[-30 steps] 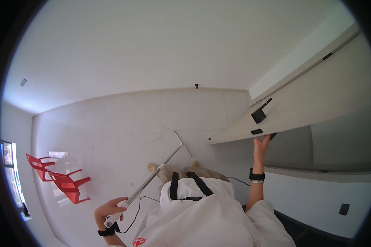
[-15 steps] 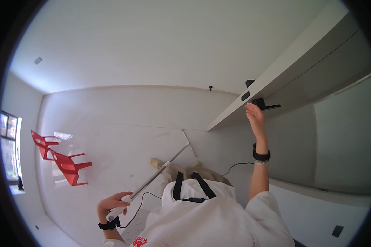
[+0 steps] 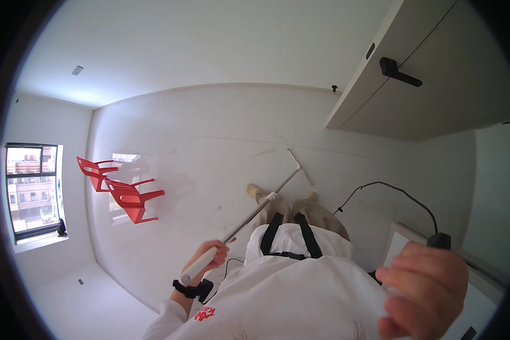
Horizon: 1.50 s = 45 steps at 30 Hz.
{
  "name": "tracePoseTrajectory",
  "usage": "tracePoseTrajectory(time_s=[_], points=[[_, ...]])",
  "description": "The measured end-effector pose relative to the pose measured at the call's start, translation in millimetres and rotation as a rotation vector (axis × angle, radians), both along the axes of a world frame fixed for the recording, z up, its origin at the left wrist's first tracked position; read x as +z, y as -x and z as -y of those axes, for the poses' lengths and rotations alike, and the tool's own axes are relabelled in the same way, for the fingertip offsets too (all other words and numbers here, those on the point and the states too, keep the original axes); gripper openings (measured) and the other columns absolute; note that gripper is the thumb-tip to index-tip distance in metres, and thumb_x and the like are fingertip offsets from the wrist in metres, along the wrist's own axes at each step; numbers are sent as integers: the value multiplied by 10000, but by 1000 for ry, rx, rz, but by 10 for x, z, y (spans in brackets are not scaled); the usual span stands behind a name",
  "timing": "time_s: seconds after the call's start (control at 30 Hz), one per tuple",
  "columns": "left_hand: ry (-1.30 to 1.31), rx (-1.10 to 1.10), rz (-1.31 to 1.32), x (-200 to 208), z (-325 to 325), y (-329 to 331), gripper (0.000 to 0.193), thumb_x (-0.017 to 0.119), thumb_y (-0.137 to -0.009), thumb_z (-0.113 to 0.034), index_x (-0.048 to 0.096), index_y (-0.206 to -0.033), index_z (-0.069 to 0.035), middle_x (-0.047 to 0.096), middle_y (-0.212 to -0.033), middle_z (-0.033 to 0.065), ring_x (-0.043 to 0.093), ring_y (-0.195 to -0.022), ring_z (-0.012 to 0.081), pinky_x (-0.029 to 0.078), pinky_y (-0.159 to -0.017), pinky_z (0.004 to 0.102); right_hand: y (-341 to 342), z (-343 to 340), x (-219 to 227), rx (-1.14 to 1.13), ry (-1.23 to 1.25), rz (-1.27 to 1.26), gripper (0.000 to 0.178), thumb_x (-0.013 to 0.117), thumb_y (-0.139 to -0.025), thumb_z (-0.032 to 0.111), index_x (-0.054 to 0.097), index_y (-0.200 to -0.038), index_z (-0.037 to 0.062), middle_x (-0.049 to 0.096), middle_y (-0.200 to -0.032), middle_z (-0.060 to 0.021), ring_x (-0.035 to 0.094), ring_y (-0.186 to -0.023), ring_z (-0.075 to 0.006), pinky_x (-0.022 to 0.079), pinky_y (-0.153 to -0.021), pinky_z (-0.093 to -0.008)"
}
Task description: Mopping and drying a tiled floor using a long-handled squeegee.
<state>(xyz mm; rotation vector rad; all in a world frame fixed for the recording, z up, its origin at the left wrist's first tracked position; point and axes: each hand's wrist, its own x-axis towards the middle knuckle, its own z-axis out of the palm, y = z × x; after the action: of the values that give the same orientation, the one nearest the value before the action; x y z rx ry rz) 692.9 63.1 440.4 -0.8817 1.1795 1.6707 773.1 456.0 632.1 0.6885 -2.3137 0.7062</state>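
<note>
My left hand point(image 3: 209, 256) is wrapped round the white grip point(image 3: 199, 266) of a long-handled floor squeegee. Its metal pole point(image 3: 246, 221) slants down past my legs, and the thin crossbar head point(image 3: 299, 168) rests on the floor beyond my shoes. Close to the camera at lower right is my right hand point(image 3: 425, 292), its fingers curled in loosely with no object showing between them. Part of its palm is hidden. A black wrist device point(image 3: 439, 241) with a cable sits behind that hand, and another black wristband point(image 3: 194, 290) is on my left wrist.
A door panel point(image 3: 436, 96) with a black lever handle point(image 3: 400, 72) stands at upper right. Two red plastic armchairs point(image 3: 133, 199) are at the left, near a window point(image 3: 33, 190). A small black doorstop point(image 3: 334, 89) is near the far wall. The black cable point(image 3: 388, 184) arches beside my right leg.
My right hand has drawn back from beside the door handle to near the camera, its fingers now curled. The door stands farther up and right in view. My left hand still holds the floor squeegee.
</note>
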Motion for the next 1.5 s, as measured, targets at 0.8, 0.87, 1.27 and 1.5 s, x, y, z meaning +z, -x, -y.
tracePoseTrajectory(time_s=[0.8, 0.87, 1.27, 1.5], points=[[-403, -242, -52, 164, -1050, 594, 423, 309, -751, -118, 310, -1136, 57, 342, -530, 2, 306, -373, 74, 298, -317, 176, -225, 482, -2532, -80, 1183, 1125, 151, 403, -798, 64, 482, -916, 12, 528, -703, -35, 523, -650, -100, 423, -605, -216], [-441, -253, -91, 167, -1033, 652, 441, 310, -750, -120, 291, -1155, 56, 338, -524, 0, 302, -374, 71, 287, -318, 177, -237, 667, -2683, -26, 1235, 1168, 163, 406, -806, 103, 486, -920, 19, 532, -699, -43, 520, -649, -93, 421, -606, -212], [-197, -346, -550, -1055, -811, 132, 424, 370, -732, -161, 334, -1135, -34, 329, -514, 25, 294, -382, 99, 272, -333, 206, 124, 1908, -2898, 961, 1531, 1805, 460, 313, -827, 403, 496, -931, -6, 564, -731, -109, 538, -573, -163, 445, -573, -246], [-248, -348, -541, -2120, -438, -100, 503, 402, -730, -259, 296, -1162, -25, 357, -563, 26, 350, -513, 101, 314, -467, 208, -81, 2747, -3724, 629, 2246, 1537, 155, 482, -744, 165, 448, -828, 39, 503, -695, -48, 510, -633, -147, 433, -569, -273]])
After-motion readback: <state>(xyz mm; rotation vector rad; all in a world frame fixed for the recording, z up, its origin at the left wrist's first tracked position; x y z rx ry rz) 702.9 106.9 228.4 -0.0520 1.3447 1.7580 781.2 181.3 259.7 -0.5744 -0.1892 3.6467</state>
